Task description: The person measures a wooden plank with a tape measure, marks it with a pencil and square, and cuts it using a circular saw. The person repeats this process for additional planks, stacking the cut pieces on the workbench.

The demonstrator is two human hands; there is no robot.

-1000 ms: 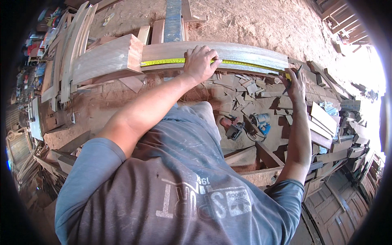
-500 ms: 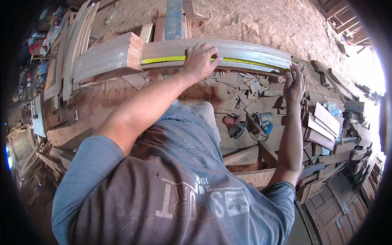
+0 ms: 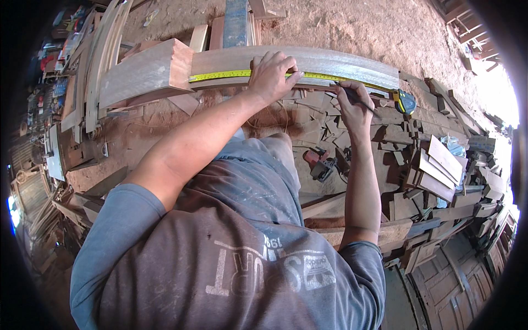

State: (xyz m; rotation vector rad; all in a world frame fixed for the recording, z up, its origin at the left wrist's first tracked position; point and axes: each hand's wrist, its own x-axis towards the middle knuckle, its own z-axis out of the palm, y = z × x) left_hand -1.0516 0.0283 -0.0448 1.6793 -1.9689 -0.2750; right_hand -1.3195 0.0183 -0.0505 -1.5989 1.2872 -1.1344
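Note:
A long wooden board [image 3: 324, 58] lies across the work in front of me, its left end against a thick squared timber block [image 3: 146, 74]. The yellow blade of a tape measure [image 3: 220, 75] runs along the board's near edge. My left hand [image 3: 272, 76] grips the blade and board near the middle, thumb along the near edge. The tape's blue and yellow case [image 3: 405, 102] hangs at the board's right end, held by no hand. My right hand [image 3: 355, 110] pinches a thin dark pencil [image 3: 374, 112], its tip close to the board's near edge.
A red power tool [image 3: 319, 164] sits on the ground among scattered offcuts. Stacked boards [image 3: 437, 168] and scrap wood crowd the right side. Tall planks [image 3: 99, 66] lean at the left, and a blue-grey beam [image 3: 235, 25] extends beyond the board. Sawdust covers the far ground.
My right hand has let go of the tape case at the right end and moved left along the board, now holding a pencil. My left hand keeps its hold.

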